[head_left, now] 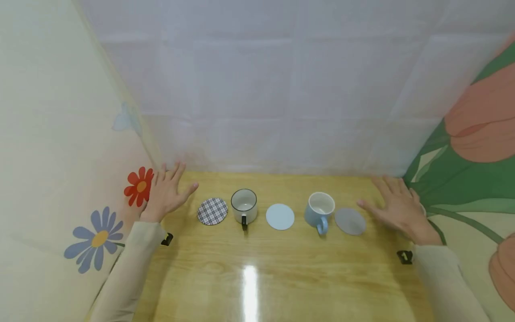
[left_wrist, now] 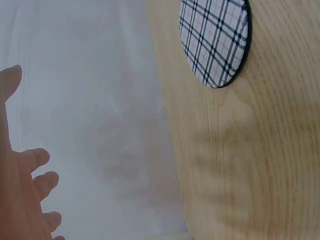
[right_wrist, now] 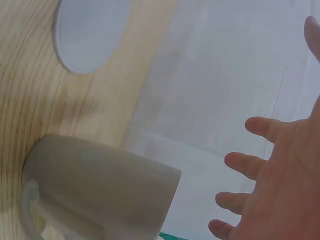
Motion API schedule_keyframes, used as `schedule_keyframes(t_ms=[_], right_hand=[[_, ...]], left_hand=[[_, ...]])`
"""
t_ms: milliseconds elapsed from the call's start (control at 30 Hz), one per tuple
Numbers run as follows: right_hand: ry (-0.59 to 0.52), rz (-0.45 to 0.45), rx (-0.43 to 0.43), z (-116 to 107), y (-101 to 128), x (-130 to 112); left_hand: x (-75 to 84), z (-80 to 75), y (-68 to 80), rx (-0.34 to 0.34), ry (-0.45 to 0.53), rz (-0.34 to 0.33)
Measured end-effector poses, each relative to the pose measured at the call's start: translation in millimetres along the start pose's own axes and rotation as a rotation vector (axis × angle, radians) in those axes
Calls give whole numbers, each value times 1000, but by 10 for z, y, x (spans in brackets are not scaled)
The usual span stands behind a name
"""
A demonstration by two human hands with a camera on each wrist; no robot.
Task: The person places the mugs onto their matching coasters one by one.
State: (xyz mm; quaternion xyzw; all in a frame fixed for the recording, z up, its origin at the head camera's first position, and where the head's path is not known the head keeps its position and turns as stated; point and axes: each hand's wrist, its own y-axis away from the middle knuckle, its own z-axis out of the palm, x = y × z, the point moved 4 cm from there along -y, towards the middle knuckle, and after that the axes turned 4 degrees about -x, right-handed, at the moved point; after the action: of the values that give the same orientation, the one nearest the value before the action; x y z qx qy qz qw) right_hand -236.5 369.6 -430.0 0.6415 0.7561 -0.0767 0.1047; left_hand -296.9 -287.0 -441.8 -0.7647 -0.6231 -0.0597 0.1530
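Note:
My left hand is held over the table's left end with its fingers spread, holding nothing. Nearest to it lies a round plaid coaster. Right of that coaster stands a white mug with a dark rim and black handle. A pale blue round coaster lies mid-row, followed by a light blue mug and a grey round coaster. Over the right end hovers my right hand, fingers spread, grasping nothing. In the right wrist view a greyish-beige mug stands close to it, mostly hidden by the hand in the head view.
The wooden table has a white cloth hanging behind its far edge. Floral cloths rise at both sides, with a red flower on the left one and large tulips on the right one.

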Motion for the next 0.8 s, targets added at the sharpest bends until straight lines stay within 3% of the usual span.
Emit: schedule_keyframes(t_ms=[233, 500, 800], right_hand=[[-28, -30, 32, 22, 4, -104], [-2, -67, 131, 52, 76, -176], [-41, -151, 202, 21, 193, -438]], left_hand=[[6, 22, 63, 16, 18, 12], [79, 94, 67, -30, 76, 8], [114, 141, 81, 29, 56, 53]])
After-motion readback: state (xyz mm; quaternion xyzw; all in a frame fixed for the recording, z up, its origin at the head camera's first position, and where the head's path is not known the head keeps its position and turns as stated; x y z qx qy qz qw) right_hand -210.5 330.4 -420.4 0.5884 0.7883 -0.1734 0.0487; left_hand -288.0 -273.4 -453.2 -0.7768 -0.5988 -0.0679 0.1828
